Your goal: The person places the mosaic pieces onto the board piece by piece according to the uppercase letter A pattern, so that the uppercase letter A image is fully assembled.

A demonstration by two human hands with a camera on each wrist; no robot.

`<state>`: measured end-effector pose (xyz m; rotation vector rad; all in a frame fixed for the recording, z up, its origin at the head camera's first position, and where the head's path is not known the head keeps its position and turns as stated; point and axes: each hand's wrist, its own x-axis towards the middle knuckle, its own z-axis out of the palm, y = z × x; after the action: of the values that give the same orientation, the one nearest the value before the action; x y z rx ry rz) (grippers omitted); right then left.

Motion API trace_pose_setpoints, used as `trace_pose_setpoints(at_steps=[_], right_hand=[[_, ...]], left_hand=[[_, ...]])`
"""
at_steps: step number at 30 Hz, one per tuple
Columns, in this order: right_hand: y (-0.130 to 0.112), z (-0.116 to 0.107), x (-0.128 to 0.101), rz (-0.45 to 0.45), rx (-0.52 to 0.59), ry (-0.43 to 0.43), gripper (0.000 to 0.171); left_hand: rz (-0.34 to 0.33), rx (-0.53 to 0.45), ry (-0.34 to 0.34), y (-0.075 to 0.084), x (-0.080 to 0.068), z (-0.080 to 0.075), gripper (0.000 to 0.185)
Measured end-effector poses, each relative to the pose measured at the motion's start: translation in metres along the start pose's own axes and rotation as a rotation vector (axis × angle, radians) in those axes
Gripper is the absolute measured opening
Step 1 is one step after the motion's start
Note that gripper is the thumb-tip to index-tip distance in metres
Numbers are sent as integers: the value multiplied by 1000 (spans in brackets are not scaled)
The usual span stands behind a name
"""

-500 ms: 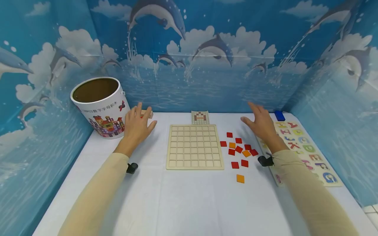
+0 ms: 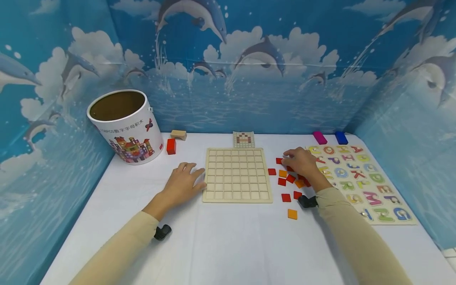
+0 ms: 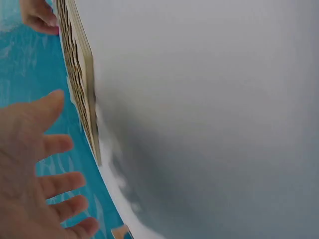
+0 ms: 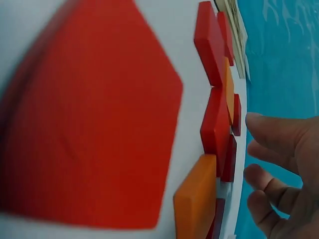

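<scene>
My left hand [image 2: 182, 185] hovers at the left edge of a pale wooden grid board [image 2: 238, 178], thumb and fingers spread and holding nothing. In the left wrist view its fingers [image 3: 60, 185] are apart. Over several loose red and orange square tiles to the right of the board is my right hand [image 2: 303, 163]. Its fingertips are beside a red tile [image 2: 279, 161] at the far side of the group, and whether they touch it I cannot tell. The right wrist view shows the fingers loosely bent with a gap to the thumb. An orange tile [image 2: 292, 214] lies nearest me.
A small pattern card [image 2: 244, 139] lies behind the board. At the back left stand a white bucket [image 2: 124, 126], a red block [image 2: 171, 146] and a wooden block [image 2: 178, 135]. A letter puzzle board [image 2: 377, 186] lies right, with magenta [image 2: 320, 137] and blue [image 2: 341, 138] blocks behind.
My left hand has come from beside the bucket toward me and right, to the board's edge, uncovering the red block. My right hand has moved left and down over the tiles, uncovering the magenta block.
</scene>
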<state>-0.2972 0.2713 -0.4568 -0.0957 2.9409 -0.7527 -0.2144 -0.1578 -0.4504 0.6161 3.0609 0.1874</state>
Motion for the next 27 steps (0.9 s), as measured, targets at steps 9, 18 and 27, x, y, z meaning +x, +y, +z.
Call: trace_pose_setpoints(at_steps=[9, 18, 27], right_hand=[[-5, 5, 5, -47, -53, -46, 38], [-11, 3, 10, 6, -41, -38, 29], [-14, -5, 17, 169, 350, -9, 36]], left_hand=[[63, -109, -153, 17, -6, 6, 73], [122, -133, -195, 23, -8, 2, 76], [123, -90, -207, 23, -1, 4, 77]])
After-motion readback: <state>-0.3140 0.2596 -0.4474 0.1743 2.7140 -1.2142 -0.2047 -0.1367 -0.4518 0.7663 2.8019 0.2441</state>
